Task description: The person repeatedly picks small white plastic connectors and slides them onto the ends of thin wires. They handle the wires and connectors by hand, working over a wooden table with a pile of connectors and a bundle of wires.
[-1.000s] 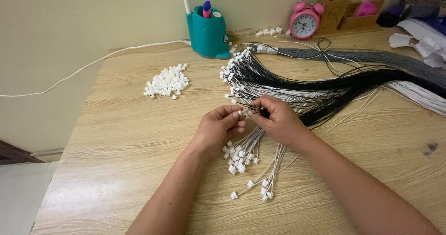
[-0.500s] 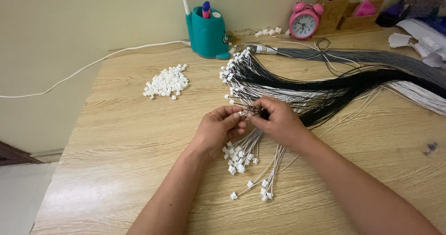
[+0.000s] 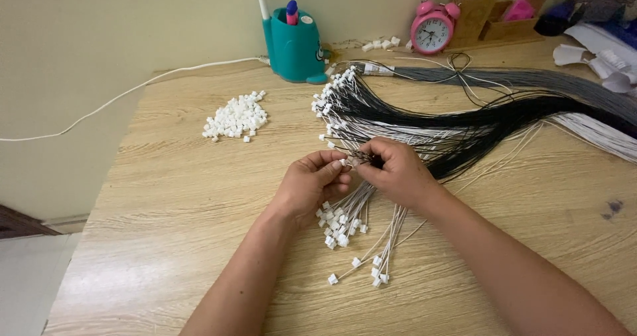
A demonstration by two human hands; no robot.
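Observation:
My left hand (image 3: 310,183) and my right hand (image 3: 393,171) meet over the middle of the wooden table (image 3: 166,216). Between their fingertips they pinch a small white connector (image 3: 346,162) on thin wire ends. A large bundle of black and white wires (image 3: 464,120) fans out from the right and passes under my hands. Below my hands lies a cluster of white wires ending in white connectors (image 3: 342,226). A pile of loose white connectors (image 3: 235,117) sits to the upper left.
A teal pen holder (image 3: 295,47) stands at the table's back edge, with a white cable (image 3: 133,93) running left from it. A pink alarm clock (image 3: 431,29), cardboard boxes (image 3: 494,17) and crumpled paper (image 3: 597,60) fill the back right corner.
My hands stay in the same spot; only the fingers shift slightly around the connector and wire ends.

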